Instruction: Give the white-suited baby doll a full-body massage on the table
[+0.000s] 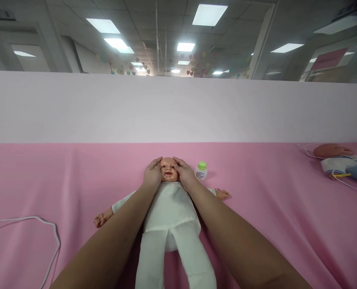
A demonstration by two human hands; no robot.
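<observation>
A baby doll (173, 212) in a white top and white trousers lies on its back on the pink cloth, its arms spread to both sides. My left hand (153, 173) is against the left side of the doll's head, and my right hand (185, 172) is against the other side. Both hands cup the head between them, with fingertips near its forehead and temples. The doll's face shows between my hands. Just right of my right hand stands a small white bottle (201, 171) with a green cap.
A second doll (347, 160) in white and blue lies at the far right, with thin tubing and a yellow piece beside it. A white cable (55, 237) curves over the pink cloth (106, 168) at left. Behind stands a low white wall (178, 110) below glass.
</observation>
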